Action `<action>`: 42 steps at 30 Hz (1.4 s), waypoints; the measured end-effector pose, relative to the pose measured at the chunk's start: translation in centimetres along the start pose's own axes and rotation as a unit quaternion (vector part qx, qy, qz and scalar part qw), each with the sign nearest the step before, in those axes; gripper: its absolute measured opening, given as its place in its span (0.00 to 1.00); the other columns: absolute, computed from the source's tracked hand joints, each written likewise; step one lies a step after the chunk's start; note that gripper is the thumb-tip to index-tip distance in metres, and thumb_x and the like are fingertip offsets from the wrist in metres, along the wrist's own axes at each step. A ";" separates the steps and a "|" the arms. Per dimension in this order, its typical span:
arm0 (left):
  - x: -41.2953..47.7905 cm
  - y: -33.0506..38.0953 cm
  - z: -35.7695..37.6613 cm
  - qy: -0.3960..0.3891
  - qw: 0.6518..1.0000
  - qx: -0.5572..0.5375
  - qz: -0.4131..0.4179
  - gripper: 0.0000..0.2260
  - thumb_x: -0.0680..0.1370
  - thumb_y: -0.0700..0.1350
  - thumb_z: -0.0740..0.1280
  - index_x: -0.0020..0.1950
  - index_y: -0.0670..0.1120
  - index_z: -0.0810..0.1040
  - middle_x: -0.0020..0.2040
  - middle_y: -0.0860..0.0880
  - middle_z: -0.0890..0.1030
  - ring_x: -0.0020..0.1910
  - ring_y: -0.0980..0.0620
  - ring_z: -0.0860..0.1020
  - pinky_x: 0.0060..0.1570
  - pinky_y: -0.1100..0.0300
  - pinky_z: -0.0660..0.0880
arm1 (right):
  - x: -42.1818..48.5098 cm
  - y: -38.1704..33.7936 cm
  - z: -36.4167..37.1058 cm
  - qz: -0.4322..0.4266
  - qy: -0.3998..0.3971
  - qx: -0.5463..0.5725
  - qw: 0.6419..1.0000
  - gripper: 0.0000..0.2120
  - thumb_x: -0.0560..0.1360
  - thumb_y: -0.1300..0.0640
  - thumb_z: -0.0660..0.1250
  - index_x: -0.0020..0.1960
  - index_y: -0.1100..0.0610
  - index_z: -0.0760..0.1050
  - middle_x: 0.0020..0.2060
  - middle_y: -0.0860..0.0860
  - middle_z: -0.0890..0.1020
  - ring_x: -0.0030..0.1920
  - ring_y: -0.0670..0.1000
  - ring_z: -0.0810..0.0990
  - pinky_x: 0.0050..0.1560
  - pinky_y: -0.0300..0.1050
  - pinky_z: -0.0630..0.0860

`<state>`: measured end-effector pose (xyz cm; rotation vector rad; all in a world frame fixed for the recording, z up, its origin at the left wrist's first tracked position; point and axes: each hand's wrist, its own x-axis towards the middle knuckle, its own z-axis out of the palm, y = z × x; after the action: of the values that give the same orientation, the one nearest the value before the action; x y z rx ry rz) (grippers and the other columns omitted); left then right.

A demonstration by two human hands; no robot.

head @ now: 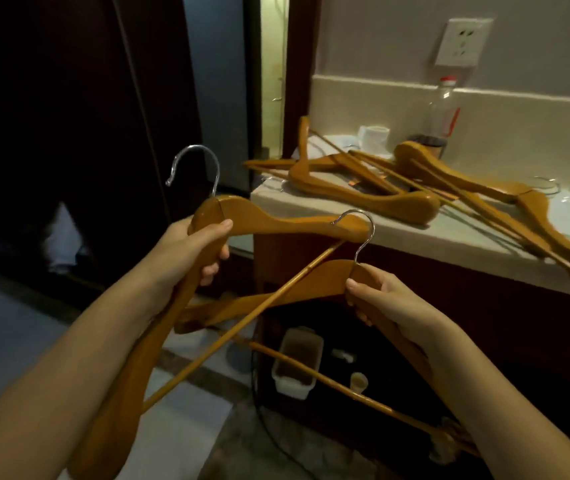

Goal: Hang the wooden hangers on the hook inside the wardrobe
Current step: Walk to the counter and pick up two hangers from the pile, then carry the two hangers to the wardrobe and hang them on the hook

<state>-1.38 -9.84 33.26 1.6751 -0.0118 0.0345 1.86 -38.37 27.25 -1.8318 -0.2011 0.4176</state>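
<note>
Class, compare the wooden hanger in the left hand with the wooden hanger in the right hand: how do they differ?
The left hand's wooden hanger is held higher; the right hand's wooden hanger sits lower. The first's metal hook stands clear, while the second's hook overlaps the first's arm. Both are honey-coloured wood with a crossbar, gripped near the neck.

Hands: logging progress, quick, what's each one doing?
Left hand: closed on a wooden hanger.
Right hand: closed on a second hanger.

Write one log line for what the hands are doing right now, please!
left hand: holds hanger A | right hand: holds hanger B | spare hangers: on counter | hung: none seen
</note>
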 end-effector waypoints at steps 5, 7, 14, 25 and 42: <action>-3.5 -6.0 -1.3 0.016 0.994 -0.038 -0.104 0.05 0.75 0.49 0.65 0.44 0.48 0.72 0.33 0.49 0.74 0.23 0.57 0.68 0.23 0.67 0.67 | 2.9 4.8 3.2 0.047 -0.097 -0.019 0.994 0.11 0.75 0.52 0.65 0.57 0.53 0.74 0.43 0.54 0.78 0.38 0.49 0.77 0.39 0.41 0.75; -4.8 -8.4 -1.5 0.033 0.988 -0.060 -0.137 0.07 0.73 0.50 0.66 0.45 0.48 0.72 0.33 0.49 0.74 0.23 0.57 0.68 0.23 0.66 0.67 | 4.0 6.8 4.2 0.068 -0.137 -0.036 0.988 0.11 0.75 0.52 0.67 0.56 0.54 0.75 0.41 0.54 0.77 0.37 0.50 0.77 0.41 0.43 0.75; -7.7 -16.6 0.7 0.122 0.957 -0.046 -0.258 0.08 0.76 0.50 0.66 0.53 0.52 0.72 0.35 0.49 0.75 0.25 0.57 0.70 0.26 0.65 0.67 | 7.0 14.1 7.5 0.136 -0.232 -0.107 0.957 0.15 0.74 0.54 0.68 0.59 0.54 0.73 0.39 0.52 0.78 0.38 0.49 0.78 0.41 0.41 0.77; -15.6 -29.8 5.4 0.229 0.888 0.031 -0.398 0.18 0.73 0.53 0.69 0.60 0.51 0.69 0.39 0.48 0.77 0.31 0.52 0.76 0.29 0.62 0.72 | 8.1 23.9 8.6 0.199 -0.345 -0.264 0.878 0.14 0.75 0.58 0.66 0.60 0.53 0.69 0.44 0.53 0.76 0.41 0.48 0.76 0.36 0.37 0.74; -31.0 -37.7 -0.5 0.353 0.765 -0.057 -0.536 0.27 0.73 0.47 0.70 0.69 0.48 0.65 0.64 0.44 0.73 0.59 0.42 0.75 0.51 0.49 0.78 | 10.5 27.5 16.7 0.291 -0.303 -0.355 0.835 0.32 0.72 0.58 0.70 0.72 0.55 0.61 0.61 0.59 0.76 0.62 0.60 0.73 0.62 0.55 0.72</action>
<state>-31.31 -5.82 -5.06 1.2403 1.4817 -0.1998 3.07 -28.10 -4.93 -2.4230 -0.2462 1.5314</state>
